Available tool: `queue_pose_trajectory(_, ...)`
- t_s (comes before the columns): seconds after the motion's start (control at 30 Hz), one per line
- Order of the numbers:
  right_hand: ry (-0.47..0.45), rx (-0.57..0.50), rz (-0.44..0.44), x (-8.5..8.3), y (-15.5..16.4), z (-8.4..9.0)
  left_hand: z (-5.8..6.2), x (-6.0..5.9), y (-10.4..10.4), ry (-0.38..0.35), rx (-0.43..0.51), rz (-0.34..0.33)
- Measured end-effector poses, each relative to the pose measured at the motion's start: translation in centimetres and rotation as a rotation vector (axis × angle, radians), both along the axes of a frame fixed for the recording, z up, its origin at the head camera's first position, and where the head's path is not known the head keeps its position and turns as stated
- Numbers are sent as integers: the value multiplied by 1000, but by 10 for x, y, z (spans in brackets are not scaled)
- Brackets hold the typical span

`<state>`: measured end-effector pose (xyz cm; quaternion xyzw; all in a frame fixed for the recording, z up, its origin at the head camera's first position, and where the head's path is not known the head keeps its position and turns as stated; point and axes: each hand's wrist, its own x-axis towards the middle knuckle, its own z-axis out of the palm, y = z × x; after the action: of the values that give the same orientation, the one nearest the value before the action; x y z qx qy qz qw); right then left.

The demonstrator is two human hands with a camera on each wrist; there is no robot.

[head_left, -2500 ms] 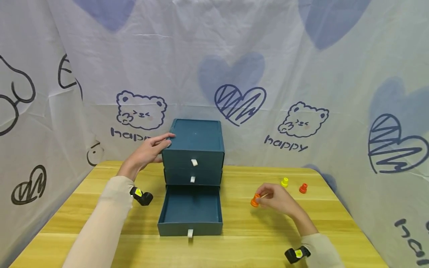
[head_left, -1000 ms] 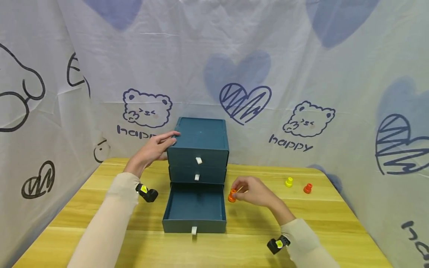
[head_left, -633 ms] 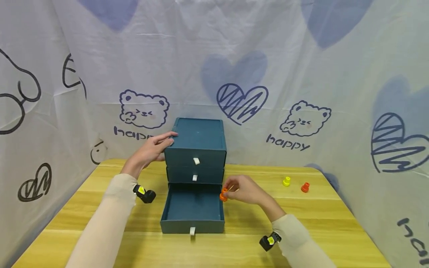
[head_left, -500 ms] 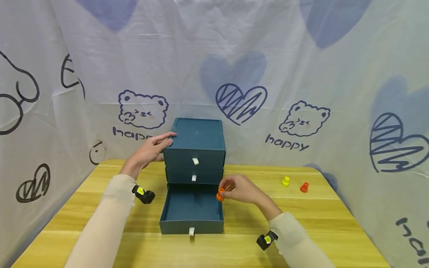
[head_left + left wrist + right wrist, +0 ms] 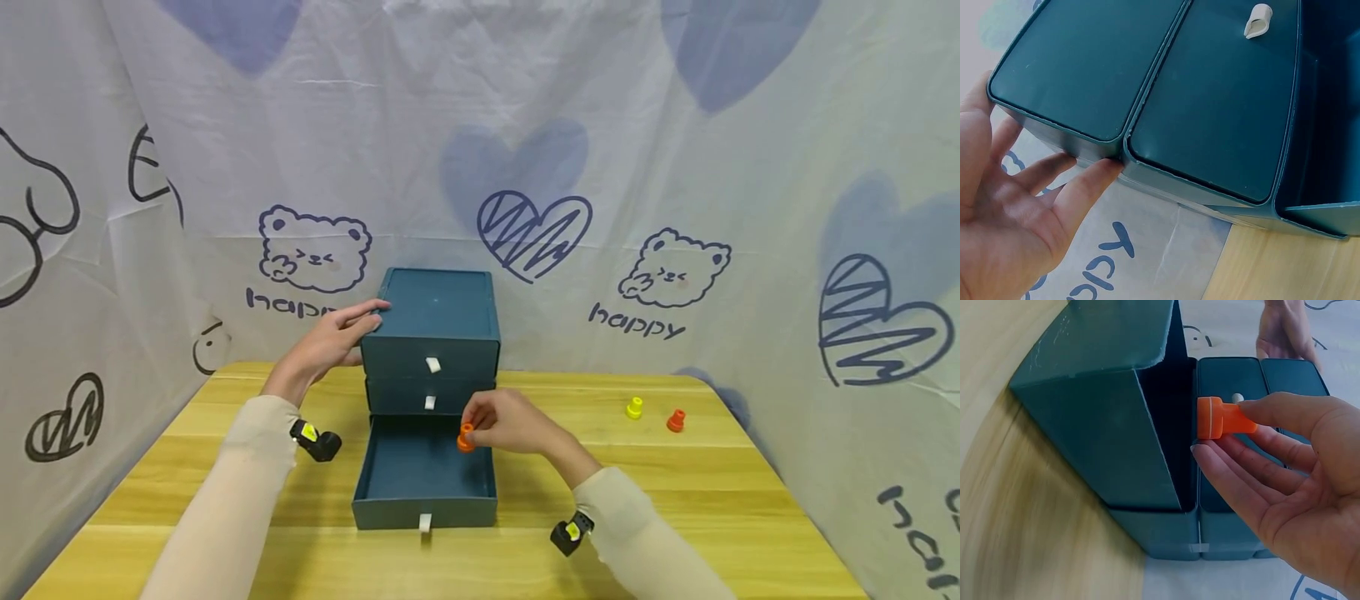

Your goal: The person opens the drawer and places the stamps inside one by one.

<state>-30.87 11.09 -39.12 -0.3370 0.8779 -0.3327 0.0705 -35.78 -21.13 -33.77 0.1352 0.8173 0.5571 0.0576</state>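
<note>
Fingertips of the right hand [image 5: 504,423] are pinching an orange peg [image 5: 466,437] over the far right corner of the open bottom drawer [image 5: 425,468] of a teal drawer unit [image 5: 433,315], which is being steadied at its left edge by the spread left hand [image 5: 327,342]. "happy" is printed on the backdrop [image 5: 636,322].

Left wrist view: relaxed fingers [image 5: 1088,185] are being pressed against the unit's corner.

Right wrist view: the peg [image 5: 1221,418] is being held by its narrow stem; it is judged light, rigid and smooth, so gripping below the flange should be safest.
</note>
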Motion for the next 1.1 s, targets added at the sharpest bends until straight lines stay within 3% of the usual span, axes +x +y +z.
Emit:
queue_pose_trajectory(0.7,-22,111,113,-9,-32,14,-1,-1,1,13,-11,5)
queue_pose_trajectory(1.1,-51,207,185,-13,-51,14,0,0,1,16,-14,-1)
